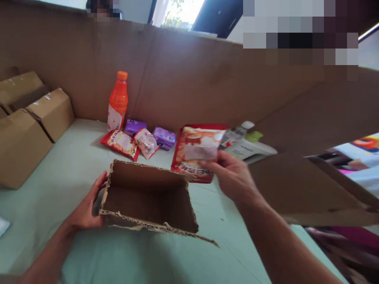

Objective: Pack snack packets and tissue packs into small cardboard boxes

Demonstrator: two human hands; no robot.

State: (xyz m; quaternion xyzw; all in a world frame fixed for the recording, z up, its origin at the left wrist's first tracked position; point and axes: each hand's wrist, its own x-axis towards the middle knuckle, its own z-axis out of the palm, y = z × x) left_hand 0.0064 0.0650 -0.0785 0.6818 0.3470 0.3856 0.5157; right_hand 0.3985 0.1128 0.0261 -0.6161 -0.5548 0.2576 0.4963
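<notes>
My left hand [85, 211] grips the left end of an open cardboard box [149, 197], thumb low at the near corner and fingers by the far one. Its torn upper edges face me, and the part of the inside that shows is bare. My right hand [233, 173] pinches a red snack bag [197, 146] by its right side, above the far right corner of the box. Behind the box lie a smaller red snack bag [122, 144], a pink-and-white packet [147, 142] and two purple packs [164, 138]. An orange drink bottle [117, 102] stands upright beside them.
Several closed cardboard boxes [22, 146] stand at the left. Tall cardboard walls [183, 75] border the green-covered table [97, 256] at the back and right. A clear bottle [241, 132] and a white container [251, 150] are partly hidden behind the red bag and my right hand.
</notes>
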